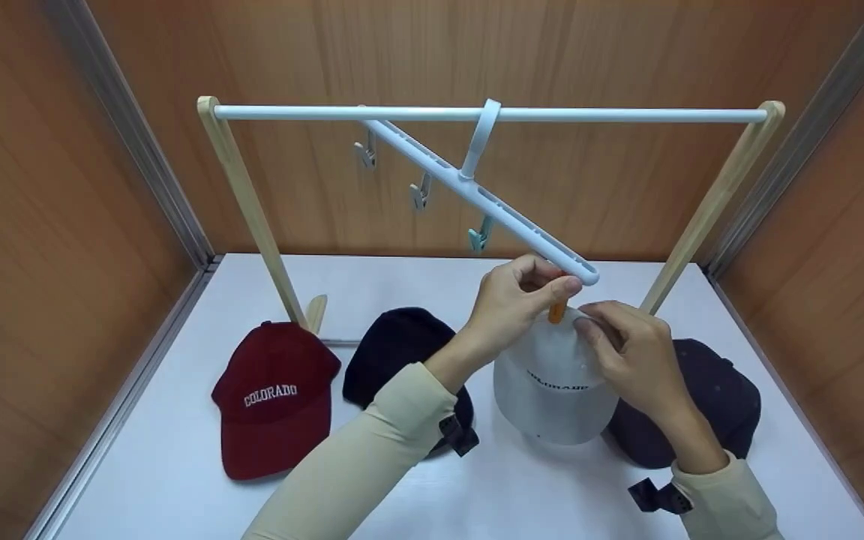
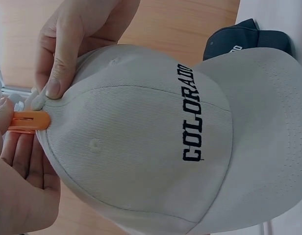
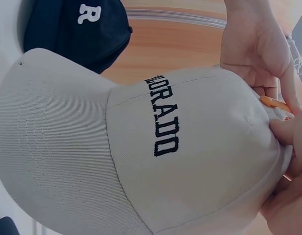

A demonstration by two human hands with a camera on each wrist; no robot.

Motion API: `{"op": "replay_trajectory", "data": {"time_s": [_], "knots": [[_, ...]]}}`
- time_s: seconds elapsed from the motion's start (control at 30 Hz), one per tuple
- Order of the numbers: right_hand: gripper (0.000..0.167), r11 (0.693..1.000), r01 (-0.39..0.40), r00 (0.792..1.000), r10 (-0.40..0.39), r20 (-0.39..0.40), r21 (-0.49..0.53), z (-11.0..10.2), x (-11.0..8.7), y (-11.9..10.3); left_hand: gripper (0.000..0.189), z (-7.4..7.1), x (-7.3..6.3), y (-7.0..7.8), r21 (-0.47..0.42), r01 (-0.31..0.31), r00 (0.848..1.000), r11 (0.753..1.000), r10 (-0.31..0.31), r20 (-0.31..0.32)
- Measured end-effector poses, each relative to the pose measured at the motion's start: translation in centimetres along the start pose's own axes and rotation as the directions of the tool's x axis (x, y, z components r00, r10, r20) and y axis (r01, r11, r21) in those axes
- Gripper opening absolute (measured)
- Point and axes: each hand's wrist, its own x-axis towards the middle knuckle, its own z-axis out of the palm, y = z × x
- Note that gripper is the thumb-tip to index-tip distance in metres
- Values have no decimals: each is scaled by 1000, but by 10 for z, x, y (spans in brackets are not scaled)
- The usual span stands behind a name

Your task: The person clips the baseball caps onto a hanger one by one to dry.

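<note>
A light grey cap (image 1: 552,375) with dark COLORADO lettering hangs crown up below the near end of a white clip hanger (image 1: 477,195). My left hand (image 1: 511,304) pinches an orange clip (image 1: 556,311) between thumb and fingers, right under the hanger's end. In the left wrist view the orange clip (image 2: 31,121) overlaps the cap's top edge. My right hand (image 1: 631,352) pinches the top of the cap's crown beside the clip, thumb on the near side. The cap's brim (image 2: 268,142) points down in the head view.
The hanger hooks over a white rail (image 1: 289,113) on wooden legs. Two grey clips (image 1: 421,193) and a green clip (image 1: 480,236) dangle from it. A red cap (image 1: 278,397), a navy cap (image 1: 394,345) and another dark cap (image 1: 694,405) lie on the white table (image 1: 154,442).
</note>
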Motion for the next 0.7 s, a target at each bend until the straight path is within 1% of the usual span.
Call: {"op": "replay_trajectory", "data": {"time_s": [0.13, 0.43, 0.7], "knots": [[12, 1000, -9, 1000, 9, 5, 0, 0, -1, 2, 26, 0, -1, 0, -5, -2, 1000, 1000, 2, 7], [12, 998, -62, 998, 62, 21, 5, 2, -1, 7, 26, 0, 1, -5, -1, 3, 1000, 1000, -3, 4], [11, 994, -112, 993, 112, 40, 12, 5, -1, 10, 29, -1, 1, -10, 10, 34, 999, 999, -34, -8]]}}
